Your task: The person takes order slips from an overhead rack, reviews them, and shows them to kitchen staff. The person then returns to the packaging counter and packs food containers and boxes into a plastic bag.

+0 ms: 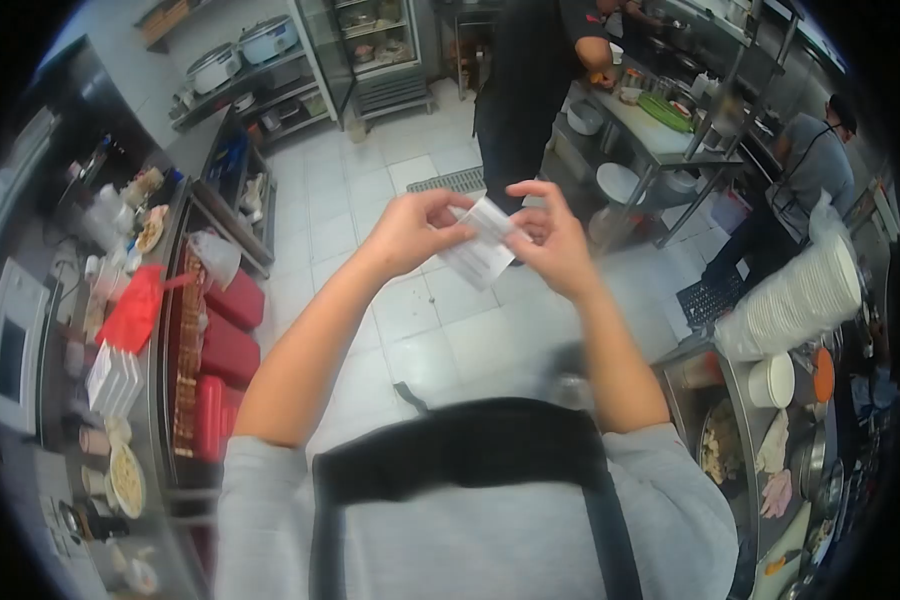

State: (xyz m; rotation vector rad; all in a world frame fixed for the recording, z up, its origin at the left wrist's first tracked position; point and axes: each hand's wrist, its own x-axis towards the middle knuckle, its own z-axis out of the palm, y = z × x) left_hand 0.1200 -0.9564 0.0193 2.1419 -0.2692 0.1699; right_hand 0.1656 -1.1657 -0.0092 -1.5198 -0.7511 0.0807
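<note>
A small white paper slip (481, 262) with faint print hangs tilted between my two hands, in front of my chest. My left hand (425, 228) pinches its left edge between thumb and fingers. On the other side, my right hand (550, 238) holds the slip's right edge with thumb and index finger, while another finger sticks up. The print is too blurred to read. Both forearms reach forward above the tiled floor.
Left, a steel counter carries a red bag (133, 310) and white boxes (115, 380); red bins (228, 340) stand below. Right, a wrapped stack of white containers (800, 295) leans on a shelf. One person (525, 90) stands ahead, another person (810, 170) at far right.
</note>
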